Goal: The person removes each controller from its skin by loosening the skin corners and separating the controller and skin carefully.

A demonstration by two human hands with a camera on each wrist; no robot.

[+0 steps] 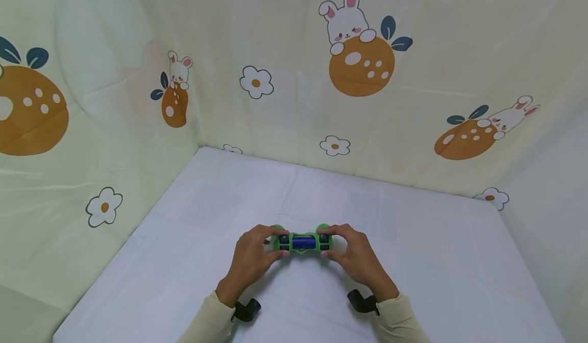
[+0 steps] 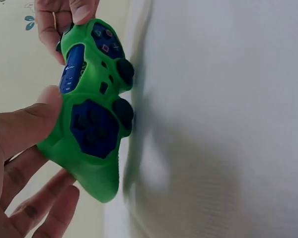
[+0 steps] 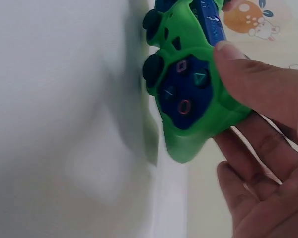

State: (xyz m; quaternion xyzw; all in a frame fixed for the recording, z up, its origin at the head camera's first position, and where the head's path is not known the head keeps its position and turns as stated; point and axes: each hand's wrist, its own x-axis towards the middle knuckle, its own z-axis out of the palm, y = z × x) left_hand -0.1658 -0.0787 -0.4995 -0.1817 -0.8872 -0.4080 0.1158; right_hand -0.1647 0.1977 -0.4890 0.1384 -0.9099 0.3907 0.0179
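A game controller (image 1: 303, 242) in a bright green cover with dark blue panels is held between both hands, its black shoulder buttons facing up in the head view. My left hand (image 1: 250, 253) pinches one end, and my right hand (image 1: 360, 256) pinches the other, thumbs nearer the body. In the left wrist view the d-pad half of the controller (image 2: 99, 181) shows, with both thumbsticks close to the white surface. The symbol buttons and a pointed green grip of the controller (image 3: 188, 34) appear in the right wrist view.
Under the hands spreads a white-covered table (image 1: 294, 302). Cream curtains (image 1: 285, 21) printed with rabbits, oranges and flowers rise along the back and left side. A black wrist mount (image 1: 247, 310) sits at the left cuff, another black mount (image 1: 362, 302) at the right.
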